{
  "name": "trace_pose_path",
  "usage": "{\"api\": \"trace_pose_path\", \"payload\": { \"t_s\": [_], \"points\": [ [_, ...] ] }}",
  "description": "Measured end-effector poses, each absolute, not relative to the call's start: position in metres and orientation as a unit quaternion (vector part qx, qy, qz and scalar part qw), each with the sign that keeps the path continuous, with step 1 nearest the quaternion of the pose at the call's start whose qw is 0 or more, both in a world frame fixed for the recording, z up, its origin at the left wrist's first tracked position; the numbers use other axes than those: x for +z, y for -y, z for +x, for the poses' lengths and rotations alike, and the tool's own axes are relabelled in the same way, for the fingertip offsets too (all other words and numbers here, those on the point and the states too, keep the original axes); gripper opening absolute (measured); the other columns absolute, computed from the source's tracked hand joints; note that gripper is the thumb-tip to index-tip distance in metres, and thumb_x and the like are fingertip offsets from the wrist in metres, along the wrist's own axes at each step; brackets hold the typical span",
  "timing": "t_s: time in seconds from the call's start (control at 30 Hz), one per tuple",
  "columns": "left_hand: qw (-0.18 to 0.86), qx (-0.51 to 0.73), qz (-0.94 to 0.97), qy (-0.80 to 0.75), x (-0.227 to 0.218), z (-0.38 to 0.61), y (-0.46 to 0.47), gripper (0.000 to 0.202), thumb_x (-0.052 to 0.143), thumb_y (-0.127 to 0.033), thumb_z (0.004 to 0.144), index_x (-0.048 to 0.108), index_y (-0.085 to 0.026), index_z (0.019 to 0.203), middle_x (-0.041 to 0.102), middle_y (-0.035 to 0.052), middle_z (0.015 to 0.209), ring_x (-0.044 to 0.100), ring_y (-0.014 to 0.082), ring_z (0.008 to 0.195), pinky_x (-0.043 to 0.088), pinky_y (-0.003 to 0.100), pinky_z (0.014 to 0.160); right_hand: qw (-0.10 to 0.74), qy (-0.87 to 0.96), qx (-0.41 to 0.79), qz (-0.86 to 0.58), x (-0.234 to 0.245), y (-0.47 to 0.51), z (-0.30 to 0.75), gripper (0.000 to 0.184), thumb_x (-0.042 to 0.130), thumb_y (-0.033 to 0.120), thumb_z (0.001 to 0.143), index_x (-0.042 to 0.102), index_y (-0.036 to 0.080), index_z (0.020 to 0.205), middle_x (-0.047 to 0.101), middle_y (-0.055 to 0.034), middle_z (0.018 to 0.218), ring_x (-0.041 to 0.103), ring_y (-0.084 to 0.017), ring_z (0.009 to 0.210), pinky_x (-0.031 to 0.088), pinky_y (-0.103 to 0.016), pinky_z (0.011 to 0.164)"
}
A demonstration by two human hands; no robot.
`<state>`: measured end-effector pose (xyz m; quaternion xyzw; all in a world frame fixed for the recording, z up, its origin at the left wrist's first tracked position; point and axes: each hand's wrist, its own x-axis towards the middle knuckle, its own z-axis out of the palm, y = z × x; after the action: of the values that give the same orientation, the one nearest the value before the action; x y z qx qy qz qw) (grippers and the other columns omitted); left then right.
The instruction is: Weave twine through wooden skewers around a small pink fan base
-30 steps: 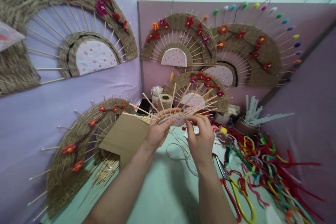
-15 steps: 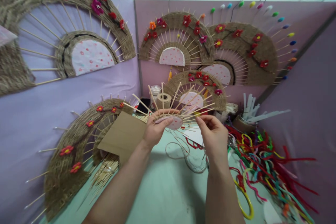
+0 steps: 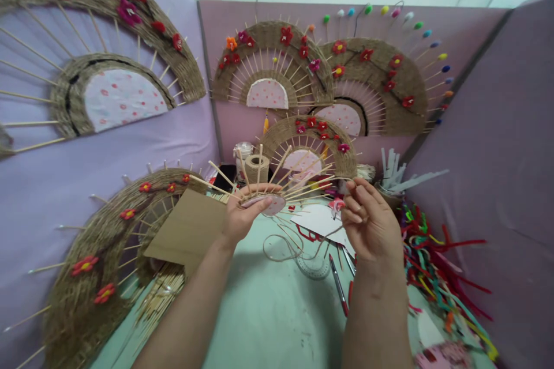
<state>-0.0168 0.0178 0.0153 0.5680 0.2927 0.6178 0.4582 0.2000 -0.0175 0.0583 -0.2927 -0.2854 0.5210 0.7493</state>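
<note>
The small stick fan [image 3: 273, 204] is up in the air, just in front of the roll of string [image 3: 257, 169]. The left hand [image 3: 242, 213] is curled around it, thumb on the spotty front and fingers behind, most likely so it stays steady and the sticks [image 3: 283, 162] poke out freely. The right hand [image 3: 371, 222], to the right of the roll, has its thumb and finger pinched on a thin string [image 3: 343, 179], with the other fingers loosely bent. It looks held out to the side to keep the string tight. More string lies in loops in front of the roll, maybe left loose so it can slide. I count one small fan, one roll, one protractor [image 3: 312, 268] in front of it, and five string-covered fans [image 3: 407, 81]: two left of the roll, three behind or beside it. The sticks are too crowded to count.
</note>
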Motion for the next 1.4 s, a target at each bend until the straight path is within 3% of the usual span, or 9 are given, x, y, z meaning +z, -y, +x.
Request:
{"api": "trace_pose_path", "payload": {
  "t_s": [0.17, 0.3, 0.43, 0.53, 0.6, 0.7, 0.97, 1.23, 1.4],
  "points": [
    [0.443, 0.592, 0.604, -0.298, 0.018, -0.017, -0.015, 0.024, 0.069, -0.025, 0.074, 0.071, -0.017, 0.096, 0.073, 0.0085, 0.097, 0.067, 0.0202, 0.086, 0.053, 0.031, 0.079, 0.756, 0.342, 0.483, -0.278, 0.059, 0.023, 0.191, 0.028, 0.072, 0.023, 0.071, 0.070, 0.025, 0.099, 0.066, -0.0056, 0.114, 0.043, -0.002, 0.052, 0.038, -0.013, 0.040],
    [0.429, 0.586, 0.618, -0.301, 0.019, -0.015, -0.013, 0.021, 0.068, -0.025, 0.075, 0.072, -0.018, 0.095, 0.073, 0.0070, 0.096, 0.067, 0.0189, 0.086, 0.053, 0.028, 0.079, 0.758, 0.342, 0.475, -0.288, 0.059, 0.022, 0.189, 0.032, 0.073, 0.023, 0.070, 0.070, 0.025, 0.101, 0.063, -0.0065, 0.121, 0.046, -0.002, 0.054, 0.040, -0.015, 0.043],
    [0.425, 0.616, 0.588, -0.307, 0.017, -0.012, -0.016, 0.023, 0.071, -0.025, 0.072, 0.072, -0.019, 0.094, 0.073, 0.0071, 0.095, 0.068, 0.0188, 0.085, 0.053, 0.028, 0.077, 0.744, 0.318, 0.494, -0.319, 0.058, 0.018, 0.191, 0.034, 0.076, 0.026, 0.065, 0.070, 0.022, 0.098, 0.065, -0.0081, 0.117, 0.045, -0.002, 0.053, 0.039, -0.015, 0.043],
    [0.425, 0.663, 0.539, -0.299, 0.017, -0.013, -0.019, 0.025, 0.073, -0.025, 0.069, 0.072, -0.018, 0.093, 0.073, 0.0078, 0.095, 0.068, 0.0193, 0.083, 0.054, 0.030, 0.076, 0.725, 0.324, 0.499, -0.347, 0.052, 0.013, 0.192, 0.035, 0.079, 0.029, 0.062, 0.069, 0.020, 0.094, 0.069, -0.0038, 0.090, 0.040, -0.002, 0.049, 0.032, -0.015, 0.040],
    [0.425, 0.689, 0.509, -0.291, 0.018, -0.014, -0.020, 0.025, 0.074, -0.025, 0.068, 0.071, -0.018, 0.092, 0.073, 0.0080, 0.095, 0.068, 0.0189, 0.081, 0.054, 0.030, 0.074, 0.703, 0.342, 0.497, -0.377, 0.044, 0.008, 0.193, 0.034, 0.079, 0.032, 0.060, 0.069, 0.019, 0.090, 0.060, 0.0023, 0.067, 0.035, -0.003, 0.046, 0.027, -0.016, 0.040],
    [0.433, 0.715, 0.479, -0.270, 0.024, -0.014, -0.018, 0.024, 0.073, -0.023, 0.068, 0.071, -0.018, 0.091, 0.073, 0.0072, 0.094, 0.068, 0.0176, 0.080, 0.054, 0.029, 0.073, 0.662, 0.394, 0.456, -0.446, 0.028, -0.003, 0.191, 0.031, 0.076, 0.041, 0.062, 0.067, 0.017, 0.079, 0.046, 0.0064, 0.055, 0.030, -0.005, 0.045, 0.022, -0.019, 0.040],
    [0.478, 0.747, 0.399, -0.234, 0.028, 0.002, -0.011, 0.025, 0.071, -0.020, 0.069, 0.070, -0.018, 0.094, 0.073, 0.0087, 0.098, 0.067, 0.0229, 0.093, 0.054, 0.035, 0.081, 0.372, 0.670, 0.267, -0.584, 0.006, -0.012, 0.164, 0.033, 0.056, 0.042, 0.078, 0.055, 0.018, 0.056, 0.047, 0.0023, 0.050, 0.040, -0.012, 0.052, 0.026, -0.025, 0.050],
    [0.483, 0.750, 0.397, -0.215, 0.028, 0.001, -0.012, 0.024, 0.070, -0.019, 0.070, 0.068, -0.019, 0.094, 0.073, 0.0077, 0.095, 0.067, 0.0231, 0.093, 0.054, 0.036, 0.080, 0.325, 0.686, 0.188, -0.623, 0.020, 0.003, 0.171, 0.026, 0.051, 0.041, 0.083, 0.064, 0.020, 0.075, 0.067, -0.0039, 0.074, 0.058, -0.019, 0.068, 0.037, -0.028, 0.062],
    [0.484, 0.751, 0.395, -0.212, 0.028, 0.000, -0.013, 0.027, 0.070, -0.020, 0.071, 0.067, -0.019, 0.097, 0.073, 0.0080, 0.096, 0.067, 0.0228, 0.094, 0.053, 0.037, 0.081, 0.449, 0.669, 0.066, -0.589, 0.036, 0.016, 0.167, 0.021, 0.054, 0.038, 0.084, 0.062, 0.018, 0.083, 0.066, -0.0077, 0.085, 0.060, -0.022, 0.083, 0.042, -0.034, 0.077]
  ]
}}
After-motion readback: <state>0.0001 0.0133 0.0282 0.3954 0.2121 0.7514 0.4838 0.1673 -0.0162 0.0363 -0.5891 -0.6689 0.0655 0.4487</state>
